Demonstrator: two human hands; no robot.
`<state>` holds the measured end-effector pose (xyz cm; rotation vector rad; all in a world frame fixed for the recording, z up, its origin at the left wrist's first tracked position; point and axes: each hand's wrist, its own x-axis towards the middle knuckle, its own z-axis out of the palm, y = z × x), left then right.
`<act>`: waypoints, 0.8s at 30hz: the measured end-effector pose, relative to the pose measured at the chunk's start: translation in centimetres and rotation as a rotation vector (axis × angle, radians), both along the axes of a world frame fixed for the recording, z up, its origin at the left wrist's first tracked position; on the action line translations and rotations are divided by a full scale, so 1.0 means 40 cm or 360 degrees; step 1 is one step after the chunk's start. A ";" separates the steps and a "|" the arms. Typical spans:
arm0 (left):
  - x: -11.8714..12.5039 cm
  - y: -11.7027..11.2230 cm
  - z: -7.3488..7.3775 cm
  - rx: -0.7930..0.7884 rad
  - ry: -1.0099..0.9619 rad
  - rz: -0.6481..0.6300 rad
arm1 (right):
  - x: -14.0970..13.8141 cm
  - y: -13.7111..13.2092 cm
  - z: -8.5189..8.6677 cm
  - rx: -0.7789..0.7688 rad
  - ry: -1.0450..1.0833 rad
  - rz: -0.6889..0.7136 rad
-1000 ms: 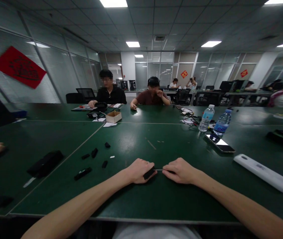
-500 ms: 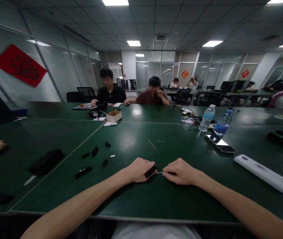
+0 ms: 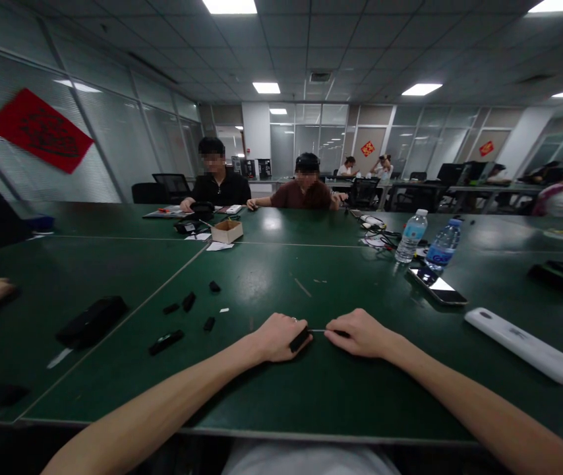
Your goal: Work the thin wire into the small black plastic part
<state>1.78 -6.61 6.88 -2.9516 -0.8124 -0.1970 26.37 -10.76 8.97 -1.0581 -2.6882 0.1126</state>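
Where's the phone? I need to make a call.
In the head view, the phone lies on the green table to the right of the person's right hand, just below two water bottles and above a long white object.

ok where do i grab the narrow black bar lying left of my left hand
Pinch the narrow black bar across its long sides at mid-length, fingers coming down from above with the left hand: it lies flat and slanted on the dark green table, and is thin across.
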 end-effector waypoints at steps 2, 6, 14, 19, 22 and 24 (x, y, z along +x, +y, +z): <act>0.000 0.000 0.000 0.0011 -0.0005 0.0026 | -0.001 0.001 -0.003 -0.0020 -0.0029 -0.0013; 0.001 -0.001 0.003 0.0021 0.0004 0.0103 | -0.006 -0.002 -0.006 -0.0059 -0.0073 -0.0031; 0.002 -0.003 0.007 -0.0021 0.0011 0.0127 | -0.011 -0.004 0.000 -0.0090 -0.0097 -0.0065; 0.002 -0.001 0.008 -0.0056 0.0015 0.0131 | -0.017 -0.008 -0.005 -0.0084 -0.0080 -0.0107; 0.000 0.000 0.010 -0.0080 0.0010 0.0127 | -0.019 -0.010 -0.011 -0.0084 -0.0056 -0.0112; -0.002 0.000 0.011 -0.0072 -0.0004 0.0110 | -0.021 -0.012 -0.014 -0.0063 -0.0049 -0.0107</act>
